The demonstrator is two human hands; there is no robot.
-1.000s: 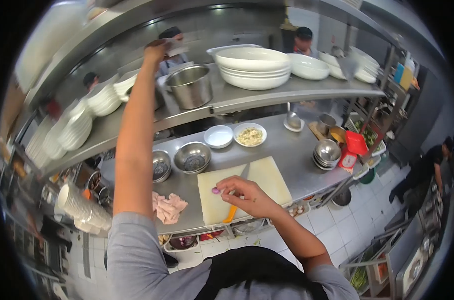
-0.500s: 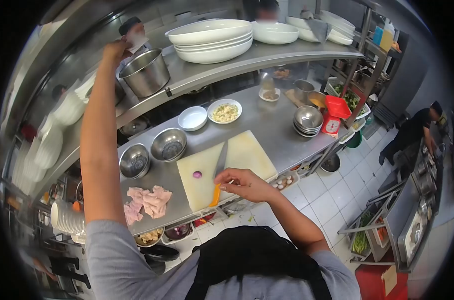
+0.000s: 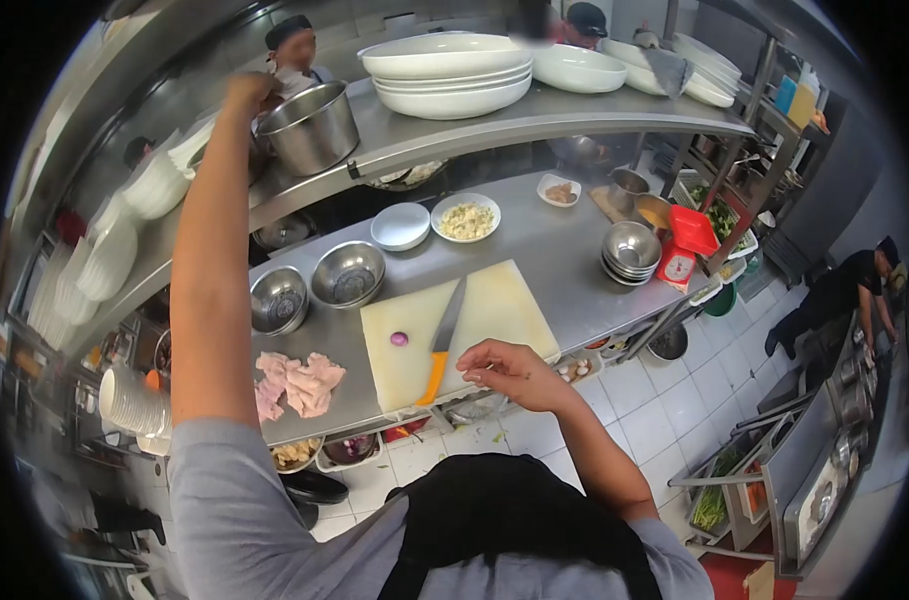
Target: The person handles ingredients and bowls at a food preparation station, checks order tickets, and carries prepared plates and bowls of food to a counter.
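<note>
Our left hand reaches up, fingers closed at the pot rim; our right hand hovers loosely open beside the knife.

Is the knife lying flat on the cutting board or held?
Lying flat: the knife rests on the cutting board, and the right hand beside it is empty.

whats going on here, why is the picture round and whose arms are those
A camera worn on a person's head looks down through a wide lens, which bends the edges round. Both arms are that person's. The left hand reaches up to the steel pot on the upper shelf. The right hand hovers empty at the near edge of the white cutting board. On the board lie an orange-handled knife and a small shallot. Beside it on the steel counter are pink raw meat pieces and steel bowls.
</note>
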